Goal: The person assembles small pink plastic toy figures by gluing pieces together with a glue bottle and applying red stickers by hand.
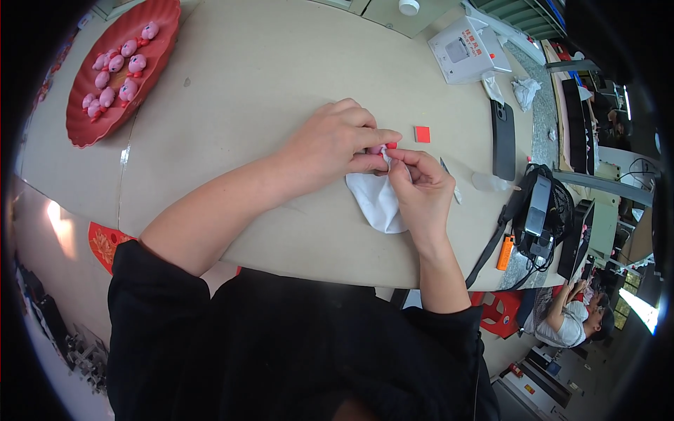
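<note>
My left hand (333, 144) is closed round a small pink figurine (379, 149) with red parts, mostly covered by my fingers. My right hand (427, 184) pinches a white cloth (375, 200) against the figurine. The rest of the cloth drapes down below the fingers toward the table's near edge. A small red square (422, 134) lies on the table just beyond my right hand. Beside that hand is a thin pointed tool (455, 188), partly hidden.
A red scalloped tray (158, 52) with several pink figurines stands far left. To the right are a black phone (503, 140), a small clear bottle (489, 182), an orange lighter (505, 252) and a black mesh bag (558, 210). A white box (463, 52) stands behind. A person (572, 319) sits at right.
</note>
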`<state>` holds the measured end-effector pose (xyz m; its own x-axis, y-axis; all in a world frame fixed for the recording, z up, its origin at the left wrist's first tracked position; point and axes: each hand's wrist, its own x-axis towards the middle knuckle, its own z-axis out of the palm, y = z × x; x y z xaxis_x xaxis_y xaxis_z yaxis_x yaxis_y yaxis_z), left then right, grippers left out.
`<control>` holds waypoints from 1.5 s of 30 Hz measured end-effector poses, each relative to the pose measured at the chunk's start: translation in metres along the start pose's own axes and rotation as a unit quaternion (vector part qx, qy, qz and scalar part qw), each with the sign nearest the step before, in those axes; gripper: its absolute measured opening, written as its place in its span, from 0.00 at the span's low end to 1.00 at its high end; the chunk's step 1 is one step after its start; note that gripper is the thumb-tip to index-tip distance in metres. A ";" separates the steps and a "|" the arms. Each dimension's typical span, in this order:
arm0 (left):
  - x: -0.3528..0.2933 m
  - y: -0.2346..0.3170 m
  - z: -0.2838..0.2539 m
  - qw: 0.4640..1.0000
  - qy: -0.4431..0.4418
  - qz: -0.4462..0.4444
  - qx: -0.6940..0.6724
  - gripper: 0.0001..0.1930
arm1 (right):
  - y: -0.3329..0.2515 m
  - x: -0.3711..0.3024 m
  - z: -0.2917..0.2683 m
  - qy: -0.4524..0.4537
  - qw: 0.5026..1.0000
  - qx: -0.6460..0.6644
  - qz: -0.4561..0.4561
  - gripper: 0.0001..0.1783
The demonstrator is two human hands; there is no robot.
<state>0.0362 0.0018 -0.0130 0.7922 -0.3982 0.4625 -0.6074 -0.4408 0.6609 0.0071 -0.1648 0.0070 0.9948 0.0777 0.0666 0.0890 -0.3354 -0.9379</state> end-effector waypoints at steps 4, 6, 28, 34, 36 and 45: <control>0.001 0.003 -0.001 1.000 -0.002 -0.002 -0.001 0.19 | -0.001 -0.001 0.000 0.009 0.983 0.117 0.145 0.06; 0.002 0.003 -0.002 1.000 -0.003 -0.009 -0.007 0.19 | 0.004 -0.001 0.002 0.026 0.976 0.147 0.157 0.06; 0.004 0.003 -0.005 1.000 -0.020 -0.006 -0.007 0.18 | 0.009 0.007 -0.007 -0.013 0.997 -0.042 0.066 0.07; 0.003 0.004 -0.007 0.999 -0.024 -0.021 -0.026 0.18 | -0.001 0.014 -0.017 -0.035 0.982 0.087 0.161 0.10; 0.003 0.004 -0.009 0.999 -0.027 -0.025 -0.031 0.18 | 0.000 0.016 -0.014 -0.020 0.987 0.072 0.140 0.11; 0.009 0.006 -0.016 0.986 -0.119 -0.076 -0.086 0.14 | 0.002 0.020 -0.016 -0.133 0.967 0.145 0.164 0.12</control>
<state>0.0400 0.0082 0.0044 0.8241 -0.5249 0.2129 -0.4481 -0.3743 0.8118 0.0280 -0.1784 0.0118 0.9156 0.2634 -0.3040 -0.2851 -0.1081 -0.9524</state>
